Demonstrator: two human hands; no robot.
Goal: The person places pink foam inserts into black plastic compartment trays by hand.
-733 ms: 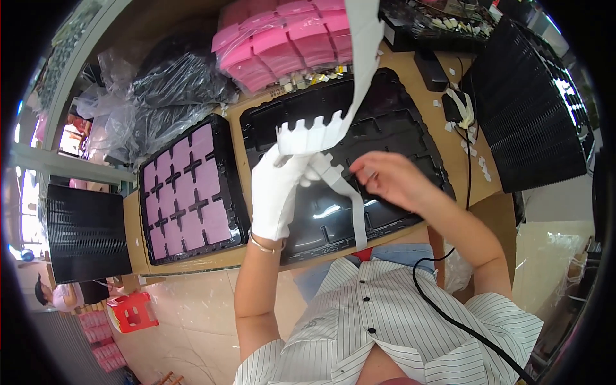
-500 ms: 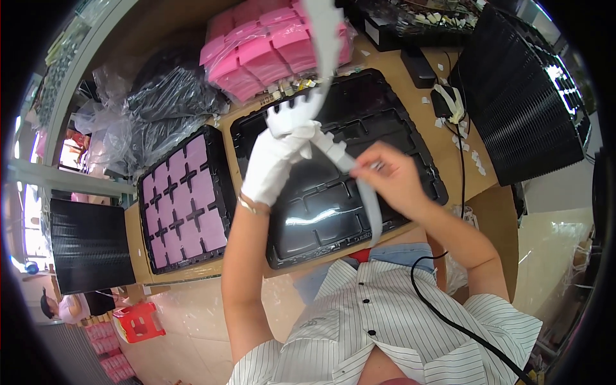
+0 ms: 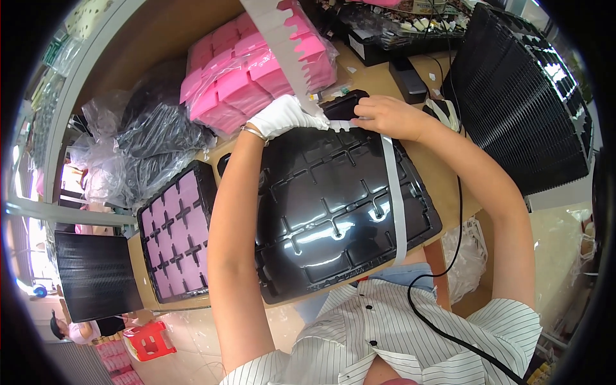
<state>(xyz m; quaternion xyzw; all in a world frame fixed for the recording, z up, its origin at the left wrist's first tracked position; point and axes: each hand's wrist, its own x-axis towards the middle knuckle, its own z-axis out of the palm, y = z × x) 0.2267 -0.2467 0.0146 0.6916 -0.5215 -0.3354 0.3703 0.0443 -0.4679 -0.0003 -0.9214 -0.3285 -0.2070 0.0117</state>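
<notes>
A black plastic tray (image 3: 308, 205) with raised cross-shaped ribs lies in front of me. At its far edge, my left hand (image 3: 289, 117), in a white glove, is closed on a long whitish strip (image 3: 285, 48) with a notched edge. One part of the strip rises from there past the pink stacks. My bare right hand (image 3: 390, 118) pinches the strip just to the right, beside the tray's far edge. From under this hand a plain grey-white length hangs down across the tray's right side to the near table edge. My fingertips are partly hidden.
To the left lies a black tray with pink-purple pads (image 3: 186, 224). Plastic-wrapped pink stacks (image 3: 256, 67) and dark bagged material (image 3: 160, 122) stand behind. Stacked black trays (image 3: 520, 102) rise at right, near a black cable (image 3: 459, 212). A person (image 3: 83, 328) is far left.
Both hands have moved away from me, from above the tray's middle to its far edge. The strip has moved with them, and its plain length now lies straighter across the tray.
</notes>
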